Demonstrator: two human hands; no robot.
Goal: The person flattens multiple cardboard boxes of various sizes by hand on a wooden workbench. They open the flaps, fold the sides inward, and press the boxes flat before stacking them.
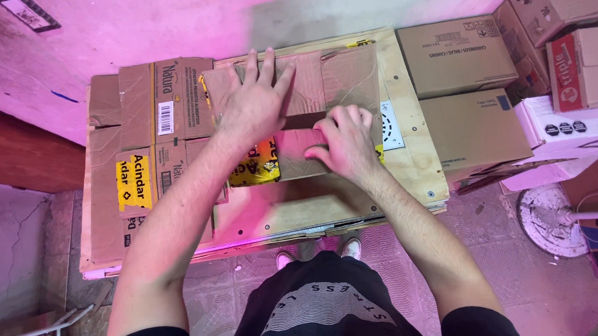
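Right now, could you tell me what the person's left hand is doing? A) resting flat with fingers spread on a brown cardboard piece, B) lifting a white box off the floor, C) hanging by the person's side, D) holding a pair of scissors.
A: the left hand lies palm-down, fingers spread, on the cardboard piece, beside the right hand.

Single view only, head-worn, looking almost straight down from above the person's own torso and shoes. Close range: both forearms enter from the bottom edge and run up to mid-frame, left hand (253, 104) and right hand (341, 144) near the centre. The wooden board (408, 160) fills the middle; wall at the top, stacked cardboard boxes (455, 53) upper right, tiled floor (512, 268) along the bottom. No second view, so no shared area to record
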